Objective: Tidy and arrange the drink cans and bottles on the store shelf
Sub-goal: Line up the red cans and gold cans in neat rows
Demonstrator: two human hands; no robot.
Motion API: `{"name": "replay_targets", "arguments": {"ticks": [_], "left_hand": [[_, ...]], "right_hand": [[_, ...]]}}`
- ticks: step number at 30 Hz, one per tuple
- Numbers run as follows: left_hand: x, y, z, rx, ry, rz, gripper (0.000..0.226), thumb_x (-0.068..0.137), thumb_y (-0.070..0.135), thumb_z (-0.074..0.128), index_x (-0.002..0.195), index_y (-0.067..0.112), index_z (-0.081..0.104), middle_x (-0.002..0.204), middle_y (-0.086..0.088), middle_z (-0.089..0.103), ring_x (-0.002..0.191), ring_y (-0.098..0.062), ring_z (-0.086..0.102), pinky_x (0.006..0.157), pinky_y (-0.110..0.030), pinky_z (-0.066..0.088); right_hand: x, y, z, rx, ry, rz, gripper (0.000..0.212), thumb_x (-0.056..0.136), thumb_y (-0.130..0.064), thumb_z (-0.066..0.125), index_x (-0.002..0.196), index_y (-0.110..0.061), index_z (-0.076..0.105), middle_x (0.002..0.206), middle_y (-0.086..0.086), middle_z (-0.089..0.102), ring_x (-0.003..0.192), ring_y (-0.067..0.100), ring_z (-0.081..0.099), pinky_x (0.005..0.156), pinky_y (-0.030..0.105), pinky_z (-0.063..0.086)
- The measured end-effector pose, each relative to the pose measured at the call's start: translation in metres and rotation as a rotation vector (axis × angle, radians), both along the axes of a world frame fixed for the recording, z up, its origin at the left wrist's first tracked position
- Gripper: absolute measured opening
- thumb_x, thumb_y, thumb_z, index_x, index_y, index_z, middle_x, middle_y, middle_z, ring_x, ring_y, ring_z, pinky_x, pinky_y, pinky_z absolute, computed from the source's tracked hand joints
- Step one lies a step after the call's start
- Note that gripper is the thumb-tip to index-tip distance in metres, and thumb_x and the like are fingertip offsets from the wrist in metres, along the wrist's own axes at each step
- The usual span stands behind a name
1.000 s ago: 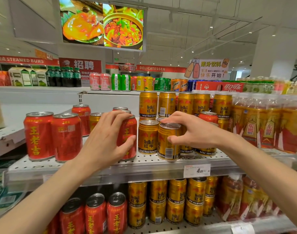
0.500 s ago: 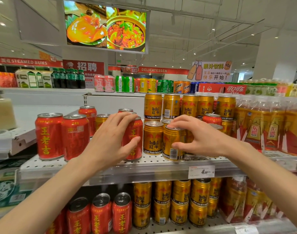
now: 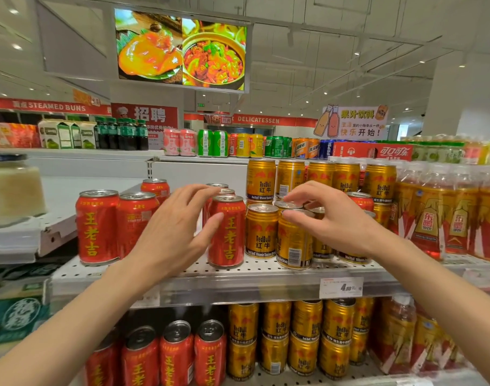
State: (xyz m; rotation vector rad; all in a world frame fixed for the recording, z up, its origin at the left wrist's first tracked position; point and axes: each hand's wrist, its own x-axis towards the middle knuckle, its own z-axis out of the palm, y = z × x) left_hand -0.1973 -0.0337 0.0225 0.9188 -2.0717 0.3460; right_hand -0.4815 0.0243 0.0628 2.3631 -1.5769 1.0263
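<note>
Cans on the perforated shelf (image 3: 266, 270): red can (image 3: 226, 231) stands upright at the front edge, w/ a gold can (image 3: 262, 231) just beside it on its right and a 2nd gold can (image 3: 294, 240) further fwd, barcode facing out.

Left hand (image 3: 177, 227) reaches in from lower left, forearm angled up. Fingers spread and only loosely bent; thumb tip sits at the red can's left side, touching or nearly so, can't tell. Fingertips (image 3: 210, 188) reach up near the tops of the red cans behind. Nothing gripped; hand relaxed and open.

Right hand (image 3: 333, 215) comes in from lower right, palm down over the gold cans. Fingers curved like a claw, thumb tip by the rim of the front gold can, index arched above the can tops. No can is held in it; whether the thumb touches the rim is unclear.

More red cans (image 3: 115, 224) stand left, well apart from the hands. Tea bottles (image 3: 438, 213) line the right side. Price tag (image 3: 340, 287) hangs on the shelf lip below the right hand. Lower shelf holds red cans and stacked gold cans.
</note>
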Motion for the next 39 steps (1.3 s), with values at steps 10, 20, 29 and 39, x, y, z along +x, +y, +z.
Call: {"name": "replay_targets", "arguments": {"ticks": [10, 20, 29, 39], "left_hand": [[0.07, -0.004, 0.02, -0.151, 0.047, 0.228, 0.031, 0.086, 0.04, 0.051, 0.104, 0.019, 0.064, 0.1, 0.002, 0.062, 0.097, -0.021, 0.054, 0.082, -0.035, 0.037], [0.094, -0.014, 0.01, -0.046, 0.086, 0.16, 0.03, 0.092, 0.051, 0.05, 0.105, 0.027, 0.063, 0.103, 0.012, 0.057, 0.1, -0.014, 0.053, 0.089, -0.042, 0.046], [0.093, -0.018, 0.004, -0.053, 0.088, 0.163, 0.032, 0.094, 0.052, 0.048, 0.109, 0.027, 0.062, 0.108, 0.012, 0.057, 0.103, -0.011, 0.051, 0.09, -0.037, 0.043], [0.092, -0.018, 0.002, -0.043, 0.101, 0.17, 0.036, 0.094, 0.054, 0.046, 0.112, 0.027, 0.062, 0.11, 0.011, 0.057, 0.107, -0.012, 0.052, 0.093, -0.039, 0.043]], "right_hand": [[0.095, -0.043, 0.049, -0.009, 0.061, 0.109, 0.021, 0.097, -0.041, 0.062, 0.097, -0.023, 0.072, 0.087, -0.017, 0.058, 0.072, 0.0, 0.052, 0.061, 0.018, 0.036], [0.168, -0.151, 0.07, 0.3, 0.415, 0.064, 0.02, 0.092, -0.036, 0.069, 0.102, -0.019, 0.075, 0.099, -0.002, 0.073, 0.089, 0.016, 0.067, 0.07, 0.028, 0.049], [0.183, -0.188, 0.055, 0.386, 0.528, 0.052, 0.028, 0.078, -0.045, 0.082, 0.09, -0.03, 0.063, 0.108, -0.002, 0.069, 0.101, 0.022, 0.066, 0.089, 0.042, 0.057], [0.182, -0.176, 0.054, 0.399, 0.471, 0.132, 0.036, 0.075, -0.044, 0.086, 0.09, -0.018, 0.066, 0.094, 0.002, 0.071, 0.092, 0.024, 0.066, 0.073, 0.034, 0.051]]}}
